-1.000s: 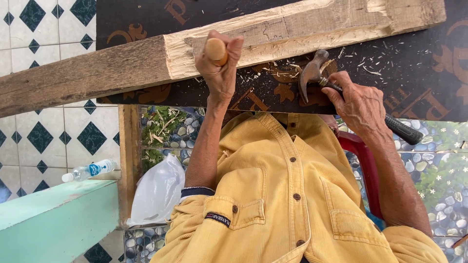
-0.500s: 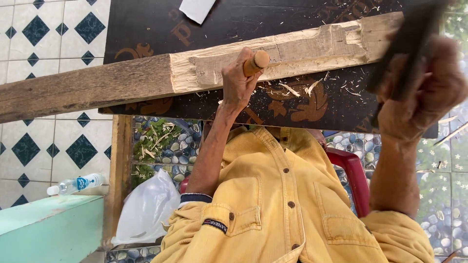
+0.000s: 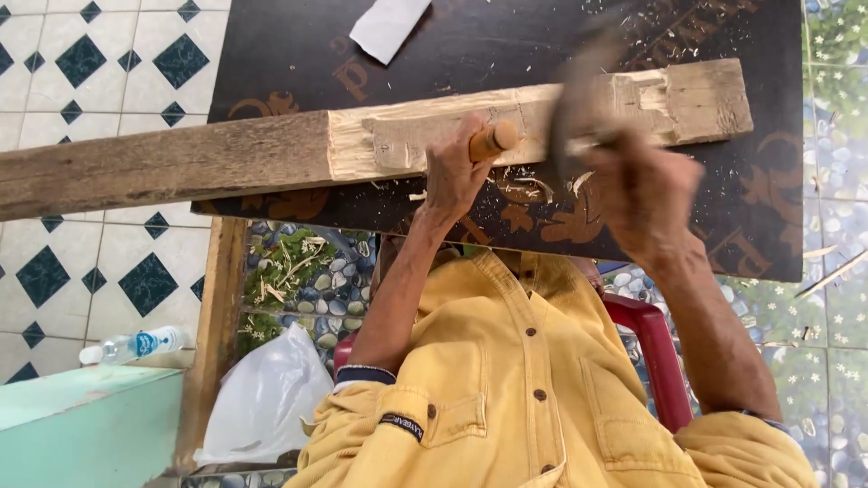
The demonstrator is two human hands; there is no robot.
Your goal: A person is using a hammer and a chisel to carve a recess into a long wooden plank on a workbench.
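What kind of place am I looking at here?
Probably a home patio or porch used for woodwork: a wooden beam on a dark table strewn with chips, patterned floor tiles, and a red plastic chair.

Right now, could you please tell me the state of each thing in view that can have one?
Wooden beam: lying across the dark board, middle section carved pale.
Chisel: gripped in left hand, against the beam.
Hammer: in right hand, motion-blurred.
Plastic bottle: lying on its side.
White plastic bag: crumpled.
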